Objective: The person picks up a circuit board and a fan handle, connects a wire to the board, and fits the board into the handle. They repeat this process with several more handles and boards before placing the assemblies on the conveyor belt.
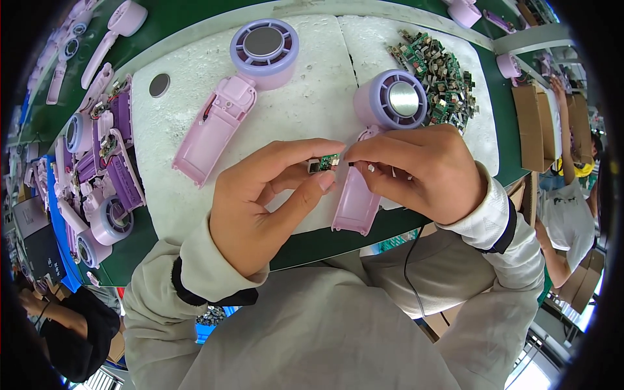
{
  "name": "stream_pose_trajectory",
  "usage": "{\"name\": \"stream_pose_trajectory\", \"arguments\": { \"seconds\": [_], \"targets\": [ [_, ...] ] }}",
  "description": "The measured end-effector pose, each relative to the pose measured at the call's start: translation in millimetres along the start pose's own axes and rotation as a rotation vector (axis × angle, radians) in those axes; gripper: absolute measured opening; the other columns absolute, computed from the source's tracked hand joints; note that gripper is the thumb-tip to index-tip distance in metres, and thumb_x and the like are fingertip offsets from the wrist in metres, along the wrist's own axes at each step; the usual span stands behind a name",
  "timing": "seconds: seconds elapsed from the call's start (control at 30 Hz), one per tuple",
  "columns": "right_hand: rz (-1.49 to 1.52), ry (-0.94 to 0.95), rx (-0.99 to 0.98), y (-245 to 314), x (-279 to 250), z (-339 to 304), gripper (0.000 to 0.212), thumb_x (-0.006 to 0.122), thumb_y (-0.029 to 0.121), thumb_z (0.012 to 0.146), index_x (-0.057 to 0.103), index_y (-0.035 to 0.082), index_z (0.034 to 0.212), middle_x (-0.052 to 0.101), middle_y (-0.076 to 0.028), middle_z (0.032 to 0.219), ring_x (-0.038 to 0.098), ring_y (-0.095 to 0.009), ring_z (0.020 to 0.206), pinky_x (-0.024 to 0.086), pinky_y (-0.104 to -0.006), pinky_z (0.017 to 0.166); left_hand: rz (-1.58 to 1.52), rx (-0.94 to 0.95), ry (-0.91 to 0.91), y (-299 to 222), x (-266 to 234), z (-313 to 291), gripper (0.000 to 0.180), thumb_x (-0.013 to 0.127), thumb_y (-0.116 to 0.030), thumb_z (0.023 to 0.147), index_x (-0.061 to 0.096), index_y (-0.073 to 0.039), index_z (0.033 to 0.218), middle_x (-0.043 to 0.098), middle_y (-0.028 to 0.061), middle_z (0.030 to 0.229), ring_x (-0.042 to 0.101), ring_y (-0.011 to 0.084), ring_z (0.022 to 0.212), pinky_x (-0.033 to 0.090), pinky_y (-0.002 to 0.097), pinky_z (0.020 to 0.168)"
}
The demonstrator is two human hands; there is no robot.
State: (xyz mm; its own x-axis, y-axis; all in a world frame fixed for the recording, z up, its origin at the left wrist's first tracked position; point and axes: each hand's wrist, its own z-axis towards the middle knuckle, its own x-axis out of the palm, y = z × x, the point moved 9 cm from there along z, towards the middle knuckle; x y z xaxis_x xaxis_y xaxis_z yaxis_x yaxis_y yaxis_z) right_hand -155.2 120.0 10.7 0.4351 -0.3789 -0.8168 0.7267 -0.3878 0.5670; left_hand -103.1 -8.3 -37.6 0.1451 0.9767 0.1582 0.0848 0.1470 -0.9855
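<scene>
Between thumb and index finger, my left hand (257, 198) pinches a small green circuit board (329, 162) with a metal connector. Close beside it on the right, my right hand (429, 172) is closed, its fingertips together near the board; what they hold is too small to make out. Small white bits show between its fingers. Under my hands lies a pink handheld fan housing (356, 207) with its handle open and a lilac round head (390, 101). A second pink fan housing (213, 130) lies to the left, its hollow handle facing up.
A white foam board (305, 97) covers the green table. Many circuit boards (442, 81) are heaped at its far right. A grey disc (159, 85) lies at left, beside piled pink and purple fan parts (104, 162). A cardboard box (536, 127) and another person (565, 208) are at right.
</scene>
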Motion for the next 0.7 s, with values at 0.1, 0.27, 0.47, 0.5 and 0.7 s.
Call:
{"name": "stream_pose_trajectory", "arguments": {
  "seconds": [0.1,0.27,0.47,0.5,0.7],
  "targets": [
    [0.053,0.026,0.032,-3,2,-1,0.022,0.068,0.001,0.080,0.071,0.005,0.101,0.068,-0.008,0.076,0.066,-0.021,0.062,0.052,-0.0310,0.054,0.003,-0.009,0.010,1,1,0,0.031,0.061,0.003,0.096,0.058,0.005,0.127,0.065,0.0128,0.114,0.069,0.0196,0.100,0.054,0.0317,0.090],
    [0.113,0.004,0.043,-3,1,1,0.022,0.068,0.001,0.080,0.071,0.006,0.102,0.068,-0.007,0.076,0.065,-0.020,0.058,0.051,-0.0298,0.053,0.003,-0.033,0.013,3,0,0,0.033,0.061,0.003,0.096,0.058,0.005,0.128,0.065,0.0127,0.114,0.069,0.0194,0.100,0.054,0.0318,0.090],
    [0.116,0.021,0.088,-5,3,2,0.013,0.071,0.011,0.083,0.068,0.010,0.096,0.065,-0.007,0.069,0.066,-0.021,0.058,0.050,-0.0338,0.052,-0.011,-0.035,0.016,5,-1,-1,0.034,0.060,0.004,0.095,0.057,0.003,0.129,0.066,0.0114,0.112,0.068,0.0159,0.101,0.052,0.0292,0.093],
    [0.127,0.013,0.066,-4,3,2,0.013,0.071,0.011,0.083,0.069,0.010,0.095,0.064,-0.007,0.069,0.066,-0.021,0.058,0.050,-0.0337,0.052,-0.004,-0.038,0.020,5,-1,-1,0.033,0.061,0.004,0.095,0.057,0.004,0.128,0.066,0.0115,0.112,0.068,0.0157,0.101,0.052,0.0293,0.093],
    [0.216,-0.095,0.113,-13,3,-1,0.015,0.072,0.003,0.083,0.072,0.005,0.097,0.066,-0.005,0.069,0.061,-0.014,0.052,0.047,-0.0260,0.050,0.006,-0.018,0.083,5,6,-1,0.032,0.060,0.003,0.095,0.057,0.004,0.127,0.065,0.0122,0.114,0.068,0.0186,0.102,0.054,0.0319,0.091]
  ]
}}
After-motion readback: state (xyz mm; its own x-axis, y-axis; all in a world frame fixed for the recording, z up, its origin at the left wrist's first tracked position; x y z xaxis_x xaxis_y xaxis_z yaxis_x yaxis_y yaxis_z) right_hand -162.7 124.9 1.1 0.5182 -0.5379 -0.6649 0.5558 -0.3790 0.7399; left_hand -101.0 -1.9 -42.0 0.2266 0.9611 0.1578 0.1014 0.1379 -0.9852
